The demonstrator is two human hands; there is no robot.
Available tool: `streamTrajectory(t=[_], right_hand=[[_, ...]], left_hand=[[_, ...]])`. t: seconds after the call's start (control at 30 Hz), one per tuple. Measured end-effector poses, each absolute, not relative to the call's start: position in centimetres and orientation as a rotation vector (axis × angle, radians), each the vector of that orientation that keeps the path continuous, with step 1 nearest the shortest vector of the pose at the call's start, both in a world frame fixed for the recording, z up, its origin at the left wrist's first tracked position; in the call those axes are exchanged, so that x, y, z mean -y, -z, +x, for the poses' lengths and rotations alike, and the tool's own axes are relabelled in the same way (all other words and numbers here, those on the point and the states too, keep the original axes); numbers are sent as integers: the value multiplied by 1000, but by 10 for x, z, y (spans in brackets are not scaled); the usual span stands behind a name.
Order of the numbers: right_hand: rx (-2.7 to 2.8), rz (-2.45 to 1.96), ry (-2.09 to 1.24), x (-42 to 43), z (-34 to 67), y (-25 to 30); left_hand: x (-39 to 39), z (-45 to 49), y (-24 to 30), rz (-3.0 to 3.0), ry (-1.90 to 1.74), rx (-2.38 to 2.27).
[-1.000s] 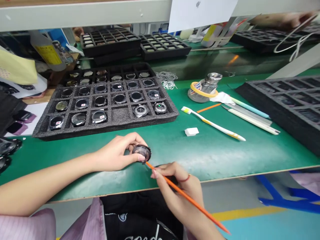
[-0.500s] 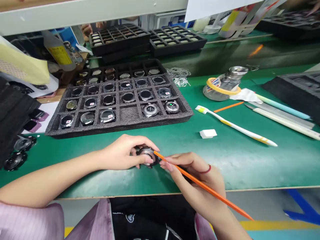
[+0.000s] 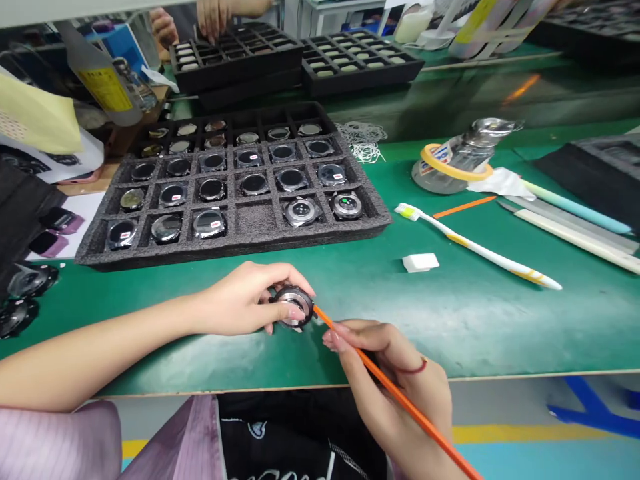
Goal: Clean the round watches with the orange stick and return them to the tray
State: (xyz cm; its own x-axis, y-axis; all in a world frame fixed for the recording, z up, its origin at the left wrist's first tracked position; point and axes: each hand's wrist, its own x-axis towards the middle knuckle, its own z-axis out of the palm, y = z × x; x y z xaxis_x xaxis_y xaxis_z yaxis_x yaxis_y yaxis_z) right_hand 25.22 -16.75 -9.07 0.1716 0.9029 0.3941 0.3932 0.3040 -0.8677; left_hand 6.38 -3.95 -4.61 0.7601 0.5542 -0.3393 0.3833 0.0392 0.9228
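Note:
A round black and silver watch case (image 3: pixel 294 298) is pinched between the thumb and fingers of my left hand (image 3: pixel 250 300), just above the green bench. My right hand (image 3: pixel 395 373) grips a long thin orange stick (image 3: pixel 395 392) like a pen. The stick's tip meets the right rim of the watch, or sits very close to it. Beyond my left hand lies a black foam tray (image 3: pixel 235 247), most of its compartments holding round watches; one in the front row is bare.
To the right lie a toothbrush (image 3: pixel 480 248), a white block (image 3: pixel 420 262), a second orange stick (image 3: pixel 465 207), tweezers (image 3: pixel 575 237) and a glass bottle (image 3: pixel 450 170) with a yellow ring. A co-worker's hand (image 3: pixel 214 17) reaches over a far tray (image 3: pixel 240 80). White string (image 3: pixel 365 140) lies tangled behind.
The orange stick's tip has moved from the watch's upper face to its right edge, and my right hand has drawn down slightly. A co-worker's hand has come further over the far tray.

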Motion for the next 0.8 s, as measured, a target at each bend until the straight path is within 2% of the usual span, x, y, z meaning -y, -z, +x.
streamTrajectory(t=[0.3, 0.57, 0.8], right_hand=[[1442, -1423, -422, 181, 240, 91], [1487, -1344, -418, 184, 235, 90], [1260, -1323, -599, 187, 243, 83]], left_hand=[[40, 65, 45, 1603, -152, -774], [38, 65, 43, 1629, -124, -766], [36, 59, 41, 1622, -119, -707]])
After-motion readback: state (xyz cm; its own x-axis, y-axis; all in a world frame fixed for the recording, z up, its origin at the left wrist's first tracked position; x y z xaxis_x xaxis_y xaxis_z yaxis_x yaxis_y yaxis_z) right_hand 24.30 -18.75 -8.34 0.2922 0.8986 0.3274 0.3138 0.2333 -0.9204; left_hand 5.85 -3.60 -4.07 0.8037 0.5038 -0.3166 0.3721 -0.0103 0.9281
